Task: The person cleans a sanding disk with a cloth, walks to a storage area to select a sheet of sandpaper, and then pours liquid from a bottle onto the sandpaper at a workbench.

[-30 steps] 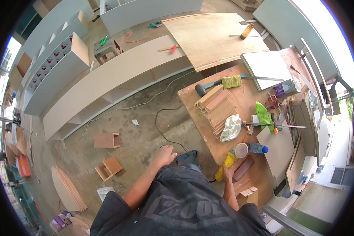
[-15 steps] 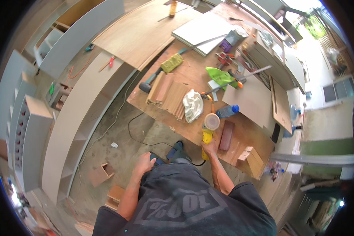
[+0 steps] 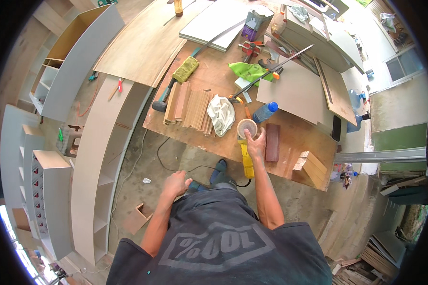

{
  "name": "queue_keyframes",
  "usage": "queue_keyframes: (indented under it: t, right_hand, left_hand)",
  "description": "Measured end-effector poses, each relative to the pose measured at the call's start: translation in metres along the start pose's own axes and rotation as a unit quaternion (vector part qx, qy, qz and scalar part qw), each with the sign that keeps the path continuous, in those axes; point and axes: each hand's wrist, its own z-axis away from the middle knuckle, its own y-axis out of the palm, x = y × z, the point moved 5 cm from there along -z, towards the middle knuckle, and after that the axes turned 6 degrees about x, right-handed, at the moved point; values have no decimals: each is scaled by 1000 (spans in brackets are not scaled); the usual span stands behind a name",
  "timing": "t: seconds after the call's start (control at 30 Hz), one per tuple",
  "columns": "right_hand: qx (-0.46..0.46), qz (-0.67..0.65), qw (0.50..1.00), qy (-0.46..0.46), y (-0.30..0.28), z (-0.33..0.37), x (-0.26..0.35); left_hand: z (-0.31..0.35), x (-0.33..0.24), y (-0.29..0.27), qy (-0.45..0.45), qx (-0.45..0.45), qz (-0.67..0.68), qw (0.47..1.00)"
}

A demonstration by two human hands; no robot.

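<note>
A yellow angle grinder (image 3: 248, 161) lies at the table's near edge, its round pale disc (image 3: 247, 128) facing up. My right hand (image 3: 256, 144) is at the disc end, with the thumb on the disc and the fingers along its right side. Low over the floor, my left hand (image 3: 177, 183) hangs with loosely bent fingers and nothing visible in it. To the right of the disc lies a dark reddish-brown block (image 3: 273, 142). A blue-capped bottle (image 3: 265, 112) lies just beyond, and a crumpled white cloth (image 3: 220, 115) is to the left.
The wooden table (image 3: 214, 148) also carries stacked wood strips (image 3: 191, 108), a hammer (image 3: 160, 104), a yellow sponge-like block (image 3: 186, 69), a green cloth (image 3: 250, 72) and a stacked wooden piece (image 3: 310, 167). A long shelf unit (image 3: 97, 161) stands left. A black cord (image 3: 169, 160) crosses the floor.
My right hand has moved from the grinder's yellow body up to its disc. My left hand has come slightly away from my body, and the view has shifted.
</note>
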Motion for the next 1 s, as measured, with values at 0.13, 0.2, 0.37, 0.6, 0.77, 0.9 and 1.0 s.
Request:
queue_keyframes:
  t: [0.13,0.2,0.37,0.6,0.77,0.9,1.0]
  right_hand:
    - [128,-359,921,81,37,-3,-21]
    - [139,-354,919,108,39,-2,-25]
    - [163,-378,903,119,24,-9,-24]
    - [199,-465,849,155,21,-16,-42]
    - [228,-520,802,183,30,-11,-52]
    - [272,-517,794,168,27,-13,-50]
    - [283,-526,783,172,20,-17,-55]
  left_hand:
    - [-1,-8,1,11,4,12,1000]
    - [-4,-8,5,20,-13,22,999]
    - [-3,13,33,44,-43,32,998]
    - [7,13,26,21,-42,51,998]
    - [2,10,18,14,-39,46,998]
    - [-5,8,16,2,-39,58,998]
    - [-10,4,16,-8,-35,59,998]
